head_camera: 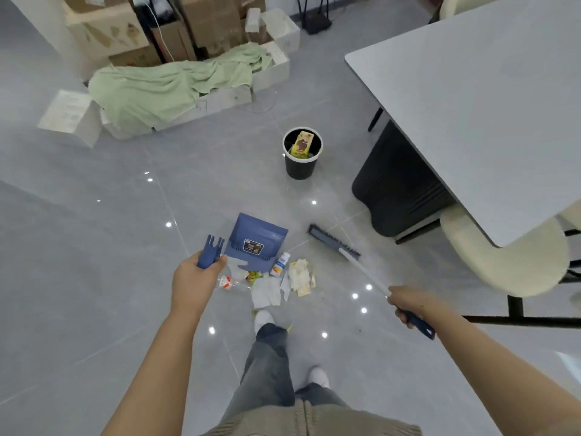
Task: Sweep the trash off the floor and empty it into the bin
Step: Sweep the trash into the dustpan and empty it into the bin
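Grey table [490, 99] at far right, black bin [301, 166] set on the floor [94, 247] beyond the trash, blue dustpan [256, 243] gripped by left hand [193, 278], broom [342, 247] held in right hand [408, 305], trash [276, 278] piled near centre, just beside the dustpan

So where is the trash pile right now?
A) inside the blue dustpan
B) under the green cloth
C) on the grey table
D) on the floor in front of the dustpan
D: the trash pile of papers, wrappers and a small bottle lies on the floor by the edge of the dustpan held by the left hand, while the right hand holds the broom off to the side.
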Demonstrator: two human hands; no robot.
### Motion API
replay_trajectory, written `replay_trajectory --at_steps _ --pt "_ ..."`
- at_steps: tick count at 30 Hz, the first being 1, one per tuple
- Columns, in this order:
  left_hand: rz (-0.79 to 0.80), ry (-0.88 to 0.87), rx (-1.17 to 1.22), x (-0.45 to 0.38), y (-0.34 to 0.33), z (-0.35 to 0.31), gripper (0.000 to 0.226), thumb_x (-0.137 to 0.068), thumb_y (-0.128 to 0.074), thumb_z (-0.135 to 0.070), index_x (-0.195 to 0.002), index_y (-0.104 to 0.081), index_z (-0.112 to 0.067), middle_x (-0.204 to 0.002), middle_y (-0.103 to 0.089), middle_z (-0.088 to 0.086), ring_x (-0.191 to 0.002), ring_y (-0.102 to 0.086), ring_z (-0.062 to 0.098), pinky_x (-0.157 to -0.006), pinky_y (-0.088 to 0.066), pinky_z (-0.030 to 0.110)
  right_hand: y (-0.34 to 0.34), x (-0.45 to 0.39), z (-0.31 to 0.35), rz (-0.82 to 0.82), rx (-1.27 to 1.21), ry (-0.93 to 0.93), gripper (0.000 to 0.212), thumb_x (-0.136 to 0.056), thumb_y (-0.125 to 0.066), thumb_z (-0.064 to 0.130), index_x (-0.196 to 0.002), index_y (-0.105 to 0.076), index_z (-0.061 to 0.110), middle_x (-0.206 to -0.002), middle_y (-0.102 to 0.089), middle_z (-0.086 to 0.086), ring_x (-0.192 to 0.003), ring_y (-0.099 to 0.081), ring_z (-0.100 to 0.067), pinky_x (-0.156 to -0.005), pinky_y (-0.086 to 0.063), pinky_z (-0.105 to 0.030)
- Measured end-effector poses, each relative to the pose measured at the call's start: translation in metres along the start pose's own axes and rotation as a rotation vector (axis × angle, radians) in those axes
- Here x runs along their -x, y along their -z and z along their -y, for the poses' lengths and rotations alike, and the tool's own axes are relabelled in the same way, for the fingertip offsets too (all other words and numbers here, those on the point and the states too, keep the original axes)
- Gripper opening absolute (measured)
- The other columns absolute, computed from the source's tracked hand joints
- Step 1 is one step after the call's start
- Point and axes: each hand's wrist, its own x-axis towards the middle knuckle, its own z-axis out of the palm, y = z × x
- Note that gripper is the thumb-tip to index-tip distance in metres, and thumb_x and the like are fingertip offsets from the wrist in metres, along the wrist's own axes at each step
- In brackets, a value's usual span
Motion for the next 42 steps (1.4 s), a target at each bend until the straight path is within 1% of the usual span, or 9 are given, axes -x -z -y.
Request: replay_trajectory --at_steps 7,16,20,25,31,35,37,39,42 --pt "0.056 0.016 -0.096 0.084 -0.025 0.042 0.012 -0.085 -0.068 -0.014 -0.076 -0.062 -0.010 -0.044 -0.040 -0.011 -0.052 -0.034 0.013 -0.053 -0.030 0.027 -0.031 -0.020 -0.068 0.003 0.088 0.012 0.025 -0.090 -0.031 -0.004 -0.072 -0.047 -0.001 -0.057 -0.053 -0.016 -0.050 -0.048 -0.026 -0.050 -0.041 -0.027" --pt "0.088 0.214 -0.151 0.144 -0.011 0.102 0.019 -0.085 -0.068 -0.016 -0.070 -0.057 -0.010 -0.046 -0.034 -0.003 -0.044 -0.028 0.014 -0.044 -0.023 0.021 -0.086 -0.018 -0.113 -0.008 0.055 0.072 0.031 -0.088 -0.031 -0.001 -0.117 -0.042 -0.004 -0.061 -0.052 -0.016 -0.046 -0.048 -0.022 -0.044 -0.037 -0.023" --pt "0.118 0.275 -0.181 0.160 -0.008 0.134 0.021 -0.084 -0.068 -0.015 -0.068 -0.056 -0.008 -0.042 -0.036 -0.004 -0.045 -0.031 0.015 -0.047 -0.026 0.023 -0.087 -0.014 -0.093 0.005 0.065 0.056 0.012 -0.090 -0.031 -0.003 -0.093 -0.043 -0.002 -0.043 -0.054 -0.014 -0.044 -0.049 -0.025 -0.041 -0.039 -0.024" --pt "0.138 0.303 -0.267 0.189 -0.005 0.182 0.027 -0.083 -0.065 -0.017 -0.061 -0.050 -0.011 -0.052 -0.042 0.002 -0.055 -0.038 0.018 -0.056 -0.031 0.030 -0.116 0.003 -0.075 0.021 0.171 0.020 0.038 -0.088 -0.037 -0.001 -0.053 -0.051 -0.001 -0.024 -0.047 -0.003 -0.049 -0.050 -0.024 -0.052 -0.044 -0.027" --pt "0.172 0.200 -0.327 0.213 -0.018 0.189 0.040 -0.086 -0.061 -0.012 -0.052 -0.043 -0.021 -0.045 -0.039 -0.010 -0.047 -0.033 0.007 -0.046 -0.028 0.023 -0.174 0.042 -0.085 0.065 0.298 0.028 0.033 -0.088 -0.038 0.003 -0.057 -0.048 0.004 -0.036 -0.053 -0.007 -0.047 -0.045 -0.020 -0.045 -0.038 -0.022" --pt "0.181 0.189 -0.267 0.205 -0.017 0.192 0.033 -0.086 -0.060 -0.012 -0.055 -0.049 -0.017 -0.052 -0.047 -0.004 -0.052 -0.040 0.009 -0.049 -0.031 0.023 -0.222 0.072 -0.096 0.135 0.409 0.047 0.028 -0.091 -0.041 0.008 -0.064 -0.049 0.007 -0.101 -0.068 -0.019 -0.053 -0.045 -0.018 -0.048 -0.038 -0.021" --pt "0.175 0.177 -0.254 0.199 -0.017 0.196 0.029 -0.085 -0.060 -0.013 -0.058 -0.052 -0.018 -0.055 -0.050 -0.002 -0.055 -0.044 0.013 -0.050 -0.033 0.024 -0.244 0.086 -0.100 0.162 0.436 0.059 0.018 -0.091 -0.042 0.008 -0.081 -0.056 0.001 -0.112 -0.066 -0.019 -0.058 -0.048 -0.020 -0.056 -0.042 -0.024" --pt "0.162 0.162 -0.248 0.195 -0.016 0.202 0.026 -0.084 -0.061 -0.013 -0.060 -0.052 -0.018 -0.056 -0.049 -0.002 -0.058 -0.045 0.016 -0.051 -0.032 0.024 -0.259 0.100 -0.104 0.188 0.429 0.067 0.017 -0.091 -0.043 0.009 -0.092 -0.057 -0.001 -0.101 -0.066 -0.020 -0.054 -0.046 -0.018 -0.053 -0.042 -0.024" --pt "0.173 0.147 -0.250 0.194 -0.012 0.212 0.025 -0.084 -0.060 -0.013 -0.061 -0.052 -0.019 -0.056 -0.048 -0.001 -0.057 -0.043 0.018 -0.052 -0.031 0.026 -0.257 0.120 -0.102 0.218 0.478 0.073 0.031 -0.089 -0.039 0.003 -0.061 -0.051 0.003 -0.066 -0.064 -0.015 -0.044 -0.045 -0.017 -0.046 -0.036 -0.020"
